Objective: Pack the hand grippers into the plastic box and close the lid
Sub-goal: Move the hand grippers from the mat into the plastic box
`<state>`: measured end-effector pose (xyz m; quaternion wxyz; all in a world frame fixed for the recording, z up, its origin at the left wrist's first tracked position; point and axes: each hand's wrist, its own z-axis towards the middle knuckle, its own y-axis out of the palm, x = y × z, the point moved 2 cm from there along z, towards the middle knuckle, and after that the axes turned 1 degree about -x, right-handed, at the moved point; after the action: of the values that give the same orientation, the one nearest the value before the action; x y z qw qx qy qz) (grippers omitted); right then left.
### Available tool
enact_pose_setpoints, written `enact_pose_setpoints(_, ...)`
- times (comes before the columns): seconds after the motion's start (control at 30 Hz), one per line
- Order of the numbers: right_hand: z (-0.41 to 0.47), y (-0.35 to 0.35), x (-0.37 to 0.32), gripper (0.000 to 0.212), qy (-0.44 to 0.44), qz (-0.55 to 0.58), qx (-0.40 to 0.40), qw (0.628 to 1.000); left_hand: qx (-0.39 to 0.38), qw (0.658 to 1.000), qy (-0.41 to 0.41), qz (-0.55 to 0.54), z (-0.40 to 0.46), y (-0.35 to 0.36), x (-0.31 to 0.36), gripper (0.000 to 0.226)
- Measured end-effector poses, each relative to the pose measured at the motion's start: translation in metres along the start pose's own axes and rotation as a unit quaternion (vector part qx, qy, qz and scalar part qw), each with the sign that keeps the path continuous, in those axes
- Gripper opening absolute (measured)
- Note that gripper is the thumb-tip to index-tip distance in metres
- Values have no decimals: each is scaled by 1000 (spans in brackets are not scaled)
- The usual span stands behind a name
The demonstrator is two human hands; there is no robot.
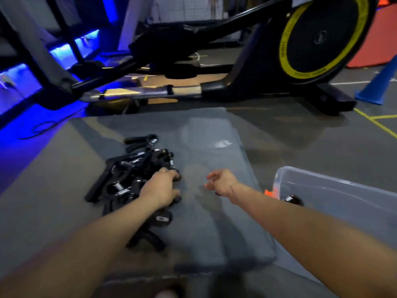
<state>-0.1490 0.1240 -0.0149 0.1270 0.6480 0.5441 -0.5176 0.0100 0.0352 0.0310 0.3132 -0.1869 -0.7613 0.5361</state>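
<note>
Left hand (160,189) grasps one gripper off the pile (129,181); right hand (222,182) hangs slack; plastic box (335,190) (right of it) holds barely one

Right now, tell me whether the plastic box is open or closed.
Open: the plastic box has no lid on, and one hand gripper lies inside.
</note>
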Motion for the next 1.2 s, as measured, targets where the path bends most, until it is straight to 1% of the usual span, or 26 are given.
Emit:
enact_pose_setpoints(0.07,0,51,-11,31,-13,-33,-47,998,-1,999,-47,3,-25,-4,-48,50)
enact_pose_setpoints(0.1,0,62,-11,30,-19,-43,-52,998,-3,999,-53,7,-30,-3,-59,51)
enact_pose_setpoints(0.2,-3,71,-12,29,-35,-62,-56,996,-10,999,-47,10,-34,-1,-70,54)
enact_pose_setpoints(0.3,-9,99,-15,30,-44,-91,-99,990,-24,997,-69,7,-43,0,-91,57)
enact_pose_setpoints(0.37,-13,115,-14,22,-44,-121,-121,984,-35,996,-76,11,-47,5,-104,59)
enact_pose_setpoints(0.43,-14,123,-13,25,-30,-107,-128,986,-47,996,-79,12,-49,9,-109,61)
enact_pose_setpoints(0.53,-13,123,-13,30,-15,-65,-130,989,-57,995,-76,7,-51,14,-108,63)
enact_pose_setpoints(0.67,-15,120,-19,31,-66,-120,-91,986,-52,996,-69,6,-52,17,-100,63)
enact_pose_setpoints(0.77,-16,113,-26,30,-91,-133,-70,984,-41,997,-72,6,-51,13,-98,62)
enact_pose_setpoints(0.87,-19,96,-32,26,-77,-57,-71,993,-19,996,-84,-13,-51,5,-93,66)
enact_pose_setpoints(0.93,-21,81,-35,25,-65,0,-68,996,19,994,-93,-45,-51,-5,-84,70)
enact_pose_setpoints(1.03,-26,52,-37,25,-55,70,-33,995,73,984,-116,-113,-48,-18,-63,73)
enact_pose_setpoints(1.2,-41,-4,-21,26,-30,186,26,982,94,974,-96,-183,-28,-24,3,72)
